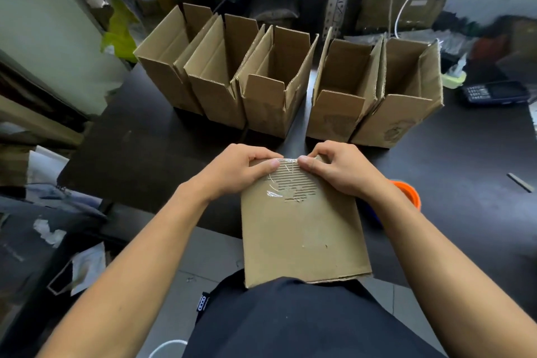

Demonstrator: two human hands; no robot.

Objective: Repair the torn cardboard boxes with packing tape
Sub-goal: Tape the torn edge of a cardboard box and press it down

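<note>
Cardboard sits under both my thumbs: a flattened box (302,229) propped against my belly, its far edge tipped up toward the table (139,154) so the torn patch faces me. I hold it this way, I judge, because my body braces the near end and leaves both hands free to work the far one.

My left hand (241,171) curls over the far edge, fingers wrapped behind it and thumb flat on the face. My right hand (340,168) mirrors it just beside, fingers bent over the same edge, thumb pressing down. Between my thumbs and a little nearer me lies the tear (293,186), where the outer paper is stripped and the ribbing shows. Clear tape (276,192) glints across it, wrinkled in places, and seems to fold over the edge under my fingertips. I take it I am smoothing that tape down; whether it grips fully on the hidden side I cannot tell.

Beyond my fingers five open boxes (276,81) stand in a row, flaps up, three touching to the left and two to the right with a gap between. What I can see inside them is bare cardboard. Just beside my right wrist an orange roll (406,192) peeks out, probably the tape.
</note>
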